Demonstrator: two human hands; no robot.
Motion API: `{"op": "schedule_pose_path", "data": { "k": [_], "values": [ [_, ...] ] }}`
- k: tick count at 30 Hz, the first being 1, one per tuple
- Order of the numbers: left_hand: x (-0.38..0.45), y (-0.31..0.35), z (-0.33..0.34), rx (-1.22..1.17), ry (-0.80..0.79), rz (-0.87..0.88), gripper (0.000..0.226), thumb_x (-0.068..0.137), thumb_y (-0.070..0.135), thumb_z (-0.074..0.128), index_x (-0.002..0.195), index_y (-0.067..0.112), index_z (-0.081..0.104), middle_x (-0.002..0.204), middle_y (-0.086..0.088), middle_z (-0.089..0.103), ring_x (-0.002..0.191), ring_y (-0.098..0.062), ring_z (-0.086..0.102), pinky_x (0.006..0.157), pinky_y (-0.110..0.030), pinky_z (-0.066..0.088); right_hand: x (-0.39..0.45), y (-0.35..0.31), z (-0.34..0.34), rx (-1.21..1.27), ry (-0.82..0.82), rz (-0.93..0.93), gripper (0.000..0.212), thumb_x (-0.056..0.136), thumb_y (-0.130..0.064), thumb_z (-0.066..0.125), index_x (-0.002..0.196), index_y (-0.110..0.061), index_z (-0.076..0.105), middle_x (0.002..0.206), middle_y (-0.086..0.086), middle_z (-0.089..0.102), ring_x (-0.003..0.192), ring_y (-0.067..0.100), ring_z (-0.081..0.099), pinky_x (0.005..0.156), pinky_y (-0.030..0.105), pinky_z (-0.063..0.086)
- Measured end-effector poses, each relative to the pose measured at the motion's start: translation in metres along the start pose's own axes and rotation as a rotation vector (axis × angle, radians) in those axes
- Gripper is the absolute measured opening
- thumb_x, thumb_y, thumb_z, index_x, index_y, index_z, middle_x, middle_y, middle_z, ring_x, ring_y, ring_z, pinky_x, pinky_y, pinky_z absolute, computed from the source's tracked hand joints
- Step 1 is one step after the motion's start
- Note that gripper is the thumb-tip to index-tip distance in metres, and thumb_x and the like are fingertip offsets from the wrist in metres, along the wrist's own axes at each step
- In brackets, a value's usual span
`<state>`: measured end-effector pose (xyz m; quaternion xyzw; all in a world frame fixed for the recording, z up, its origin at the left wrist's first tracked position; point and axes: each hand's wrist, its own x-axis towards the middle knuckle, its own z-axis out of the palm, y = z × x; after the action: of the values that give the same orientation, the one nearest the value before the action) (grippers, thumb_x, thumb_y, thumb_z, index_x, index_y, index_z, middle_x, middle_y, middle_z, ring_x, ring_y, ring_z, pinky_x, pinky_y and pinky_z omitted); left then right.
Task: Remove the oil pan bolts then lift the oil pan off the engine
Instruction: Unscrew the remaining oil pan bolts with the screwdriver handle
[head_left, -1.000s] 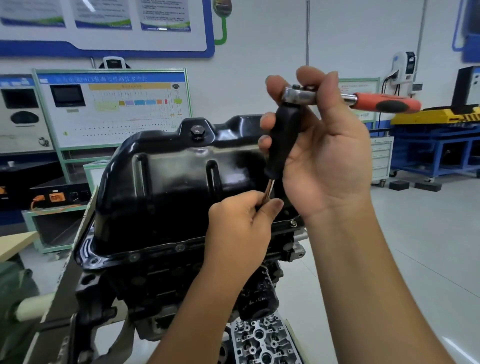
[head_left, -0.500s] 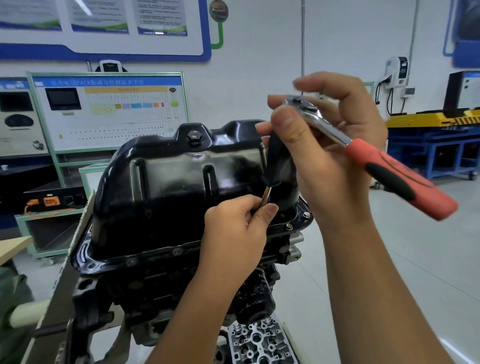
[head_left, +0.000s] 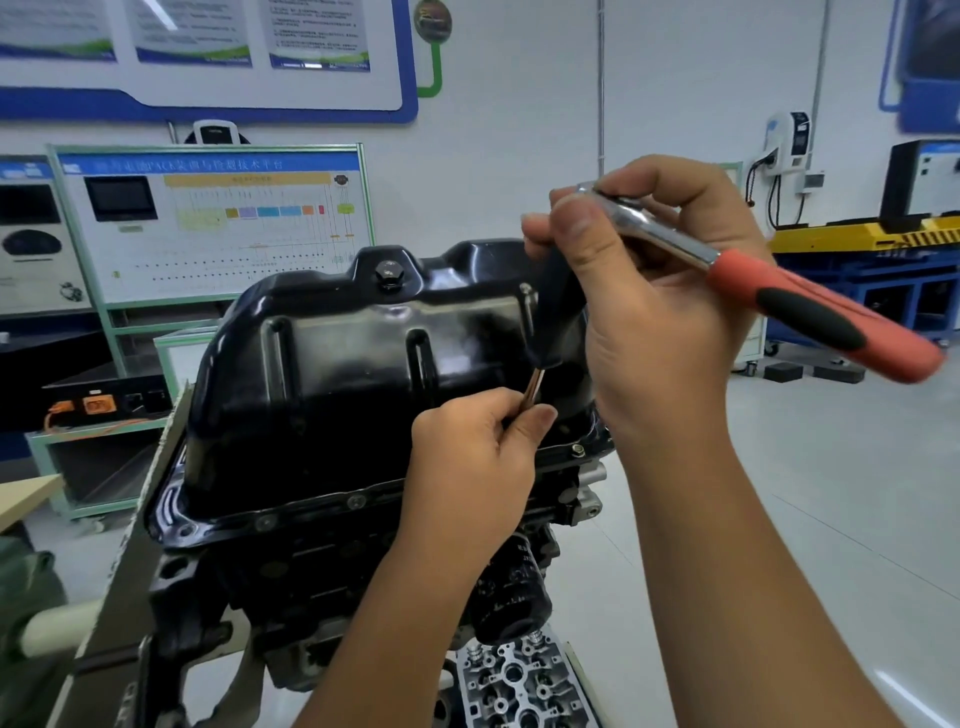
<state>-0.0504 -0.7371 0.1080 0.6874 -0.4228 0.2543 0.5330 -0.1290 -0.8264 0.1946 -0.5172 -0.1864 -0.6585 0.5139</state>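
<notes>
The thin shiny metal rod (head_left: 534, 385) of the tool is pinched between the thumb and curled fingers of the left hand (head_left: 475, 452), low down near the right end of the pan. Above the rod, a black round extension handle (head_left: 551, 317) stands upright. Its top is held by the right hand (head_left: 654, 291), with the thumb pressed at the front and the fingers curled round behind. The silver metal head of the ratchet wrench (head_left: 613, 205) is held in the same right hand, at the top of the black handle. The wrench's long red and black grip (head_left: 826, 314) sticks out to the right and slopes down, with nothing touching it.

The big shiny black metal oil pan (head_left: 363, 374) is seen right behind both hands. It sits upside-up on top of the dark engine block (head_left: 322, 566), and its flat edge lies on the block all the way round. Small round bolts (head_left: 357, 502) are seen along the front edge of the pan, and one more bolt (head_left: 577, 450) is at the right corner, just beside the left hand. A black drain plug (head_left: 388, 273) is screwed into the top of the pan.

A black round oil filter (head_left: 511, 592) hangs under the block. A silver metal cylinder head (head_left: 514, 686) lies lower down. A white training board with coloured boxes (head_left: 218, 218) stands behind at the left. A yellow and blue bench (head_left: 872, 244) is at the far right.
</notes>
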Motion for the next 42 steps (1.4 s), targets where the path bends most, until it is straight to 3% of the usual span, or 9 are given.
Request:
{"op": "schedule_pose_path", "data": {
  "k": [6,11,14,17,19,24,29,36,42],
  "values": [
    [0.001,0.002,-0.001,0.011,-0.03,-0.011,0.028,0.093,0.024,0.075,0.067,0.017,0.066,0.042,0.012,0.04,0.041,-0.009,0.037,0.045,-0.011,0.028,-0.005,-0.006,0.013,0.124,0.119,0.043,0.024,0.089,0.007,0.074,0.094,-0.01,0.058,0.084,0.012,0.07,0.081,0.04,0.075,0.081,0.051,0.063],
    [0.002,0.0,-0.004,-0.018,-0.056,-0.04,0.046,0.096,0.025,0.071,0.057,0.019,0.05,0.042,0.01,0.033,0.041,-0.01,0.032,0.045,-0.014,0.027,0.028,-0.025,-0.012,0.228,0.064,-0.083,0.031,0.091,-0.007,0.074,0.11,0.007,0.055,0.091,0.019,0.069,0.082,0.033,0.076,0.078,0.042,0.062],
    [0.001,0.0,-0.005,-0.037,-0.053,-0.056,0.045,0.097,0.027,0.07,0.058,0.014,0.052,0.043,0.009,0.031,0.042,-0.009,0.03,0.044,-0.018,0.027,0.027,-0.015,-0.016,0.273,0.103,0.231,0.013,0.094,-0.002,0.067,0.089,-0.004,0.055,0.078,0.017,0.07,0.068,0.031,0.073,0.068,0.04,0.06],
    [0.0,0.001,-0.004,-0.024,-0.022,-0.047,0.042,0.095,0.029,0.072,0.059,0.014,0.055,0.043,0.003,0.032,0.042,-0.009,0.03,0.044,-0.024,0.03,0.016,0.007,-0.018,0.22,0.183,0.688,0.031,0.106,-0.021,0.054,0.077,-0.009,0.051,0.07,0.017,0.068,0.045,0.017,0.052,0.048,0.028,0.046],
    [-0.001,0.002,-0.002,-0.005,0.023,-0.045,0.038,0.093,0.029,0.075,0.061,0.014,0.059,0.042,0.007,0.032,0.042,-0.01,0.03,0.043,-0.019,0.027,0.012,0.019,-0.022,0.213,0.051,0.81,0.042,0.108,-0.034,0.05,0.077,-0.007,0.058,0.066,0.012,0.065,0.038,0.011,0.036,0.04,0.021,0.033],
    [-0.002,0.003,0.003,-0.011,0.103,-0.037,0.029,0.089,0.026,0.079,0.064,0.017,0.067,0.04,0.01,0.035,0.038,-0.01,0.032,0.044,-0.013,0.026,0.002,0.025,-0.03,0.341,-0.203,0.634,0.031,0.078,-0.038,0.084,0.08,-0.011,0.068,0.07,0.007,0.064,0.034,0.007,0.032,0.038,0.017,0.027],
    [-0.001,0.0,0.004,-0.008,0.115,-0.025,0.023,0.088,0.028,0.08,0.069,0.019,0.071,0.039,0.01,0.038,0.037,-0.01,0.034,0.043,-0.012,0.027,-0.007,0.018,-0.021,0.026,-0.183,0.412,0.029,0.061,-0.019,0.096,0.07,-0.023,0.069,0.059,-0.002,0.061,0.039,0.01,0.046,0.042,0.021,0.037],
    [-0.001,-0.002,0.002,-0.003,0.064,-0.011,0.022,0.092,0.035,0.075,0.075,0.021,0.074,0.04,0.007,0.04,0.037,-0.008,0.033,0.043,-0.015,0.029,-0.006,0.016,-0.019,-0.272,-0.137,0.136,0.023,0.073,-0.023,0.094,0.073,-0.025,0.071,0.064,-0.008,0.072,0.055,0.012,0.066,0.054,0.026,0.055],
    [0.002,0.007,-0.006,-0.198,0.029,0.058,0.01,0.095,0.027,0.064,0.093,0.024,0.073,0.05,0.009,0.032,0.046,-0.006,0.027,0.046,-0.025,0.027,-0.007,0.026,-0.022,0.066,-0.299,0.32,0.003,0.093,-0.009,0.068,0.092,-0.011,0.069,0.062,0.0,0.063,0.041,0.004,0.047,0.043,0.019,0.039]
  ]
}}
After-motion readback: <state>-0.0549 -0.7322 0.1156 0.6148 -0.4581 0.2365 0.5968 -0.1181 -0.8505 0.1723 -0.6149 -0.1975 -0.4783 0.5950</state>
